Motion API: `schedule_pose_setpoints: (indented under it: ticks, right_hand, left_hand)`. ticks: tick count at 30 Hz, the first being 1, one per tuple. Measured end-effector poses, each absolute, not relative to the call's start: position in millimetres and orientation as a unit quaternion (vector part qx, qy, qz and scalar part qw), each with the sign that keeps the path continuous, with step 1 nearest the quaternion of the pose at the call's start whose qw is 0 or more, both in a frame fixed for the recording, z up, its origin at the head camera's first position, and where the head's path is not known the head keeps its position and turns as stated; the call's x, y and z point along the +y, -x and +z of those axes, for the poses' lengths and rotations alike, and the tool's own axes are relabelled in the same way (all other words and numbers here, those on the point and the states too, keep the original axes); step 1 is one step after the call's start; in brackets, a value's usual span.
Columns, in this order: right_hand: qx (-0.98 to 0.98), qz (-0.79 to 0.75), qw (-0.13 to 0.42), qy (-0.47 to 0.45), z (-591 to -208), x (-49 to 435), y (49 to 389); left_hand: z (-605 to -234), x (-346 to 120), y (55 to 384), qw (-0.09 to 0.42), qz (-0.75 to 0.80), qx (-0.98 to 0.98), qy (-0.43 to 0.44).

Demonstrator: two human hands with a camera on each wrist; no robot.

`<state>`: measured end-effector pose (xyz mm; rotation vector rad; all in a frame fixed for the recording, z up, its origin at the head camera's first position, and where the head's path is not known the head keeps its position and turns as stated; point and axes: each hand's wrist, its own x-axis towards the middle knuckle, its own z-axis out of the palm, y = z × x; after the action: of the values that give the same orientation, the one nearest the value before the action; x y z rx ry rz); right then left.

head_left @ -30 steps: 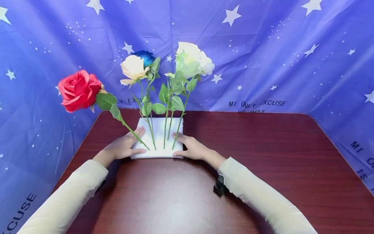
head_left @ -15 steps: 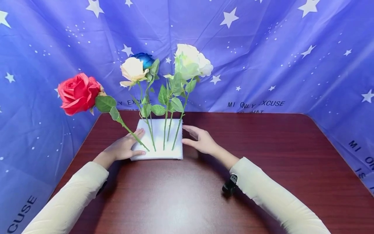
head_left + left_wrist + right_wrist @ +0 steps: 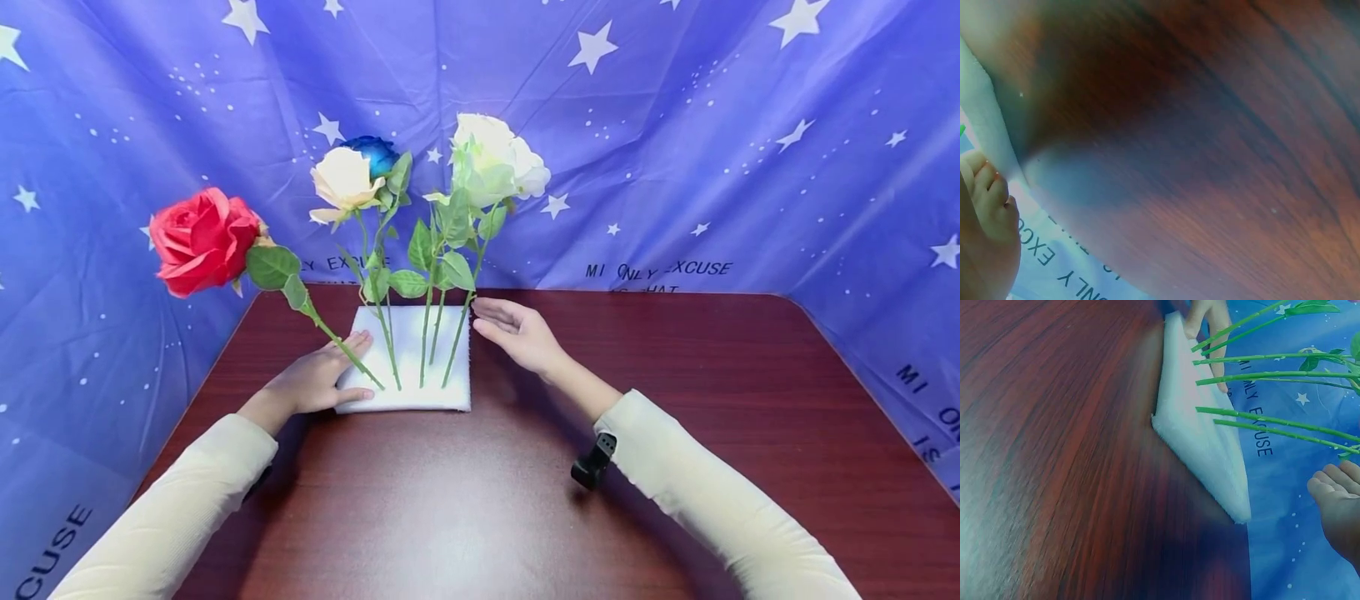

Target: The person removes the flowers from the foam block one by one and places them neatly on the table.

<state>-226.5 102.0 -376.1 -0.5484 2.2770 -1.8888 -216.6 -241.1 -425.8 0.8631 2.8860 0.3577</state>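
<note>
Six green stems [image 3: 1260, 375] stand in a white foam pad [image 3: 408, 343], which lies flat on the worktop [image 3: 450, 500] towards its far edge. Their tops carry a red rose [image 3: 204, 242] leaning well out to the left, a cream rose [image 3: 343, 179] with a blue rose [image 3: 372, 155] just behind it, and a cluster of whitish roses [image 3: 480, 162] on the right, where the heads overlap too much to count fairly. Green leaves [image 3: 456, 271] hang partway along the stems.

At the pad's left edge the left hand [image 3: 311, 382] rests with fingers extended on the upper face and thumb spread apart near the front, not curled round anything. Beside the far right corner is the right hand [image 3: 525, 340], its fingers nearly straight and close together, thumb a little apart, holding nothing.

Both forearms wear pale sleeves [image 3: 697, 483], and a black device [image 3: 595, 462] sits under the right cuff. Behind the worktop hangs a blue curtain [image 3: 675, 167] printed with white stars and dark lettering.
</note>
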Motion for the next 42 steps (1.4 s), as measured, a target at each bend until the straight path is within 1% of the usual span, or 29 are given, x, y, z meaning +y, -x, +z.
schedule_pose_setpoints:
  ticks: [10,18,22,35,42]
  right_hand:
    - [0.744,-0.649,0.073,0.141,-382,95,237]
    - [0.628,-0.755,0.134,0.128,-387,92,240]
    - [0.6,-0.777,0.146,0.121,-387,91,241]
    - [0.572,-0.798,0.147,0.124,-395,89,244]
    - [0.535,-0.826,0.141,0.109,-394,86,246]
  left_hand:
    - [-426,-243,217,0.049,0.1,0.951,-0.288]
    - [-424,-241,216,0.057,0.1,0.952,-0.283]
    - [-423,-240,217,0.056,0.1,0.952,-0.284]
    - [-423,-239,216,0.064,0.099,0.956,-0.269]
    - [-423,-240,217,0.054,0.1,0.955,-0.275]
